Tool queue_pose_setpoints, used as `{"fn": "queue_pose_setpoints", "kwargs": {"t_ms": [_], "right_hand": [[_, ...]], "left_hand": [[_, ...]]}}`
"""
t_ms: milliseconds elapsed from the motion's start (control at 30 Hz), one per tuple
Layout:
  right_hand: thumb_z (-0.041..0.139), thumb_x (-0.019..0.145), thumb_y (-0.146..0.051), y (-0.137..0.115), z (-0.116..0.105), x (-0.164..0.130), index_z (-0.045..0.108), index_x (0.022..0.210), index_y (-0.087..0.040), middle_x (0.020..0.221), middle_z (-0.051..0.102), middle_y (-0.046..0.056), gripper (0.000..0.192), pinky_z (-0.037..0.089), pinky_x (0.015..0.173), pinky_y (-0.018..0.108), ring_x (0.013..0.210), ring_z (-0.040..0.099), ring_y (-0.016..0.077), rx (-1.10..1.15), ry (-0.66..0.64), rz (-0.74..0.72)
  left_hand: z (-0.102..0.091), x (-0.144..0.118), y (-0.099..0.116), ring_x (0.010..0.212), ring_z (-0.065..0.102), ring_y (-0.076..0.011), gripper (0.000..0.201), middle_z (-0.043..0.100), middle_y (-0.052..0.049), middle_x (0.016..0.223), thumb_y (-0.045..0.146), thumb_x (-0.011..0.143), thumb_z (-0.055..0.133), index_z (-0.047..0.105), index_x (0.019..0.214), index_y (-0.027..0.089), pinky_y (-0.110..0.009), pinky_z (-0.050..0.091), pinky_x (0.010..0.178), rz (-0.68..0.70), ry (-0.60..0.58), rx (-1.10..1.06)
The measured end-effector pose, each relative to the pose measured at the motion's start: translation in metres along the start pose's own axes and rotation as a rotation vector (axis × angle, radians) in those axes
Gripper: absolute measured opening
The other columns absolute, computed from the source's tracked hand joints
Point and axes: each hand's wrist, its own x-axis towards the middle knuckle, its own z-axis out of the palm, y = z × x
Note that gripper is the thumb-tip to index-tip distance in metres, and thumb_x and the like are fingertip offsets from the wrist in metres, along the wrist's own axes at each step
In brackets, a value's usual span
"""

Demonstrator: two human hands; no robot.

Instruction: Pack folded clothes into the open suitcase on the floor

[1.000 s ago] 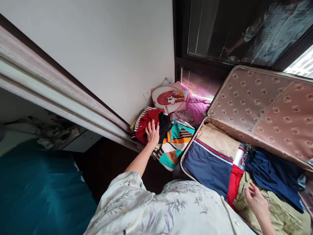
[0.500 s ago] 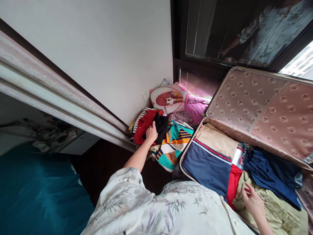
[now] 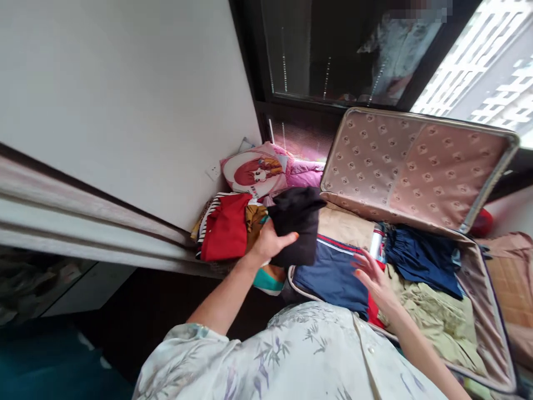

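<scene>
A folded black garment (image 3: 296,225) is in my left hand (image 3: 270,243), lifted beside the open suitcase (image 3: 293,280). My thumb lies over its near side and the other fingers are hidden beneath. My right hand (image 3: 377,280) hovers over the suitcase with its fingers apart, holding nothing. Below it lies a navy garment (image 3: 335,278) with a red and white stripe. Beige clothing (image 3: 347,225), dark blue clothing (image 3: 420,255) and khaki clothing (image 3: 437,314) also lie in the case. Left of my left hand is a red garment (image 3: 227,228) on a pile.
The suitcase lid (image 3: 375,161) leans up by the dark window frame (image 3: 328,108). A printed pink cushion (image 3: 254,172) rests against the white wall (image 3: 137,100). A cardboard box (image 3: 510,278) stands at the right. Teal fabric (image 3: 50,361) is at the lower left.
My left hand has picked up the black garment from the pile and carried it right toward the suitcase. My right hand has risen from the khaki clothing and moved leftward. The view has turned right.
</scene>
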Motion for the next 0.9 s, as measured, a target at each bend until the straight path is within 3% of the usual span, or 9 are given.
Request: {"fn": "queue_pose_setpoints", "kwargs": {"t_ms": [67, 133, 233, 367, 467, 633, 800, 900], "right_hand": [[0.078, 0.068, -0.075, -0.016, 0.027, 0.002, 0.036, 0.158, -0.038, 0.161, 0.044, 0.011, 0.106, 0.053, 0.105, 0.049, 0.139, 0.054, 0.0316, 0.181, -0.092, -0.036], [0.077, 0.060, -0.084, -0.019, 0.040, 0.003, 0.042, 0.154, -0.035, 0.155, 0.053, 0.012, 0.111, 0.050, 0.109, 0.051, 0.140, 0.053, 0.0340, 0.317, -0.102, 0.027], [0.082, 0.050, -0.084, -0.008, 0.037, -0.005, 0.058, 0.139, -0.031, 0.135, 0.069, 0.012, 0.107, 0.049, 0.111, 0.054, 0.131, 0.060, 0.0371, 0.391, -0.046, 0.156], [0.091, 0.043, -0.074, 0.010, 0.025, -0.021, 0.065, 0.126, -0.030, 0.128, 0.073, 0.010, 0.097, 0.049, 0.111, 0.052, 0.128, 0.062, 0.0367, 0.405, 0.066, 0.213], [0.088, 0.046, -0.078, 0.015, 0.020, -0.025, 0.064, 0.125, -0.032, 0.129, 0.073, 0.010, 0.094, 0.052, 0.108, 0.051, 0.129, 0.062, 0.0352, 0.545, 0.052, 0.255], [0.081, 0.049, -0.085, 0.021, 0.014, -0.024, 0.063, 0.127, -0.027, 0.124, 0.075, 0.012, 0.098, 0.052, 0.106, 0.055, 0.126, 0.065, 0.0352, 0.722, -0.059, 0.314], [0.089, 0.049, -0.074, 0.019, 0.012, -0.024, 0.064, 0.127, -0.028, 0.129, 0.073, 0.012, 0.094, 0.049, 0.112, 0.052, 0.130, 0.062, 0.0339, 0.725, 0.033, 0.274], [0.094, 0.051, -0.063, 0.013, 0.010, -0.022, 0.065, 0.130, -0.027, 0.129, 0.073, 0.011, 0.091, 0.047, 0.114, 0.051, 0.129, 0.062, 0.0334, 0.672, 0.053, 0.240]], "left_hand": [[0.057, -0.016, -0.005, 0.118, 0.068, -0.0312, 0.076, 0.074, -0.010, 0.123, 0.045, 0.058, 0.095, 0.068, 0.124, 0.019, -0.046, 0.053, 0.108, -0.034, -0.241, -0.045], [0.106, -0.032, -0.018, 0.122, 0.066, -0.0325, 0.082, 0.073, -0.012, 0.127, 0.054, 0.058, 0.095, 0.067, 0.126, 0.018, -0.046, 0.052, 0.108, -0.122, -0.470, -0.176], [0.147, -0.049, -0.043, 0.123, 0.065, -0.0352, 0.089, 0.072, -0.015, 0.127, 0.069, 0.059, 0.090, 0.067, 0.128, 0.017, -0.049, 0.052, 0.107, -0.308, -0.584, -0.364], [0.156, -0.058, -0.065, 0.121, 0.067, -0.0348, 0.087, 0.075, -0.015, 0.121, 0.081, 0.065, 0.077, 0.070, 0.126, 0.019, -0.049, 0.054, 0.105, -0.559, -0.576, -0.555], [0.162, -0.059, -0.070, 0.118, 0.069, -0.0327, 0.076, 0.076, -0.014, 0.118, 0.078, 0.072, 0.074, 0.073, 0.121, 0.020, -0.048, 0.056, 0.104, -0.623, -0.489, -0.609], [0.186, -0.059, -0.074, 0.112, 0.071, -0.0307, 0.058, 0.077, -0.011, 0.113, 0.050, 0.067, 0.090, 0.074, 0.112, 0.018, -0.046, 0.057, 0.101, -0.518, -0.425, -0.464], [0.194, -0.062, -0.081, 0.115, 0.068, -0.0266, 0.050, 0.073, -0.011, 0.123, 0.044, 0.076, 0.084, 0.069, 0.118, 0.019, -0.041, 0.052, 0.106, -0.286, -0.361, -0.292], [0.193, -0.061, -0.086, 0.106, 0.070, -0.0267, 0.044, 0.076, -0.011, 0.111, 0.040, 0.073, 0.086, 0.073, 0.107, 0.017, -0.041, 0.053, 0.102, -0.231, -0.368, -0.151]]}}
